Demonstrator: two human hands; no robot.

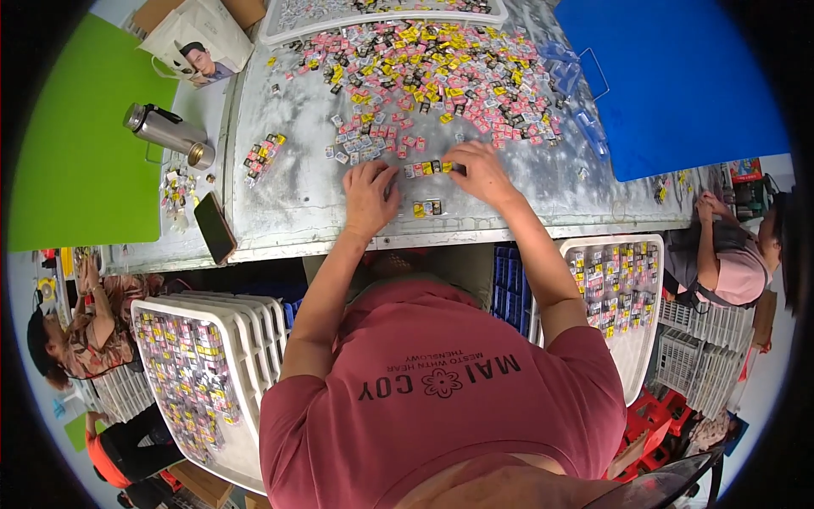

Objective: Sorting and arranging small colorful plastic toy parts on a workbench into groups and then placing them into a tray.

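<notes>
Both hands press flat ends of the short row of small packets (431, 167) between left hand (370, 197) and right hand (480, 172), nothing pinched (loose pair (427, 207) just below) — squeeze unevenly and the row likely buckles into the heap (432, 72) beyond.

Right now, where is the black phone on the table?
In the head view the black phone lies at the table's near-left edge, below the steel flask, left of the left hand.
</notes>
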